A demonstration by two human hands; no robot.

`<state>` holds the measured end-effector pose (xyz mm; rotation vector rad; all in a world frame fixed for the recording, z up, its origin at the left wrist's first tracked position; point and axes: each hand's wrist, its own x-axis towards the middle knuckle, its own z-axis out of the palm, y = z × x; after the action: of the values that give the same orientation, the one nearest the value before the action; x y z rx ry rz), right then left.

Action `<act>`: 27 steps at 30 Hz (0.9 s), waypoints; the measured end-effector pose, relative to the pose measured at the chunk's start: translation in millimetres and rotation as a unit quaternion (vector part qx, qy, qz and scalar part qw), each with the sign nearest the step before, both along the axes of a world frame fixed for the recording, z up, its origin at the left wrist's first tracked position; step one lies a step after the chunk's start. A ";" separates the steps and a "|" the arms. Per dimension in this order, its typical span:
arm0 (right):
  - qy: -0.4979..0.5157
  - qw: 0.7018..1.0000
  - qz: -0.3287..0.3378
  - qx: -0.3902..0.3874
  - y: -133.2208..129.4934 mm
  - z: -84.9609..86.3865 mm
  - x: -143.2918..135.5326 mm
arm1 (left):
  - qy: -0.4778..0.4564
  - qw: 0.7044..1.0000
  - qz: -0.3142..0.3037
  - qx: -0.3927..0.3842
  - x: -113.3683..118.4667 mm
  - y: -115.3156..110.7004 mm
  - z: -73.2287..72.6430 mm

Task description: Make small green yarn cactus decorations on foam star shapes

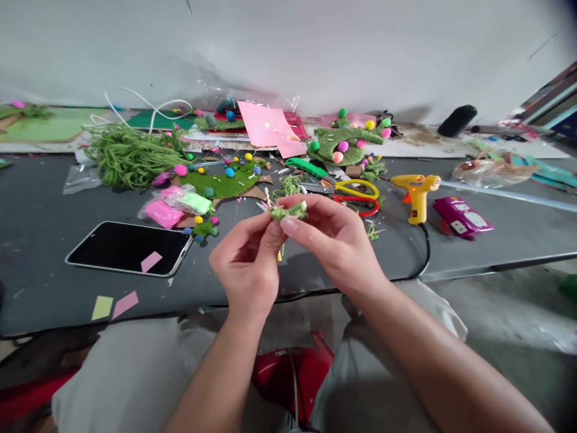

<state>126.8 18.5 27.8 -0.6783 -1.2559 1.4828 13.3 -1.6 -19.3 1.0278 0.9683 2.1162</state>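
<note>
pinches a small green yarn-wrapped piece (pixel 291 211) between left hand (pixel 247 261) and right hand (pixel 338 246), central above the dark grey desk (pixel 36 228); looks part-formed. shows, seemingly finished, a pompom-dotted green crescent (pixel 356 137) at one o'clock; leaves a loose green yarn bundle (pixel 130 156) apparently unworked at ten.

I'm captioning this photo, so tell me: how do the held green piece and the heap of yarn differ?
Size: the held piece is small, while the yarn forms a far larger heap.
Look: the held piece is compact with a white tip, whereas the yarn is a tangle of loose strands.
Place: the held piece is up above the table; the yarn lies toward its back.
Both are green.
</note>
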 end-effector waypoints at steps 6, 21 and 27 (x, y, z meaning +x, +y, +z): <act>-0.008 1.000 0.004 0.008 0.4 -0.5 0.6 | -0.001 1.000 -0.005 0.003 -0.1 -1.0 -0.8; -0.049 0.999 -0.008 0.007 0.5 -1.1 2.1 | -0.009 1.000 -0.015 -0.008 0.9 -1.9 -0.5; -0.043 0.999 0.003 0.005 0.6 -2.5 3.9 | -0.020 0.999 -0.028 -0.010 1.4 -2.2 0.9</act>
<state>130.7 19.1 25.3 -0.7396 -1.3303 1.4642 14.7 -3.9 -18.4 0.9876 0.9299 2.0702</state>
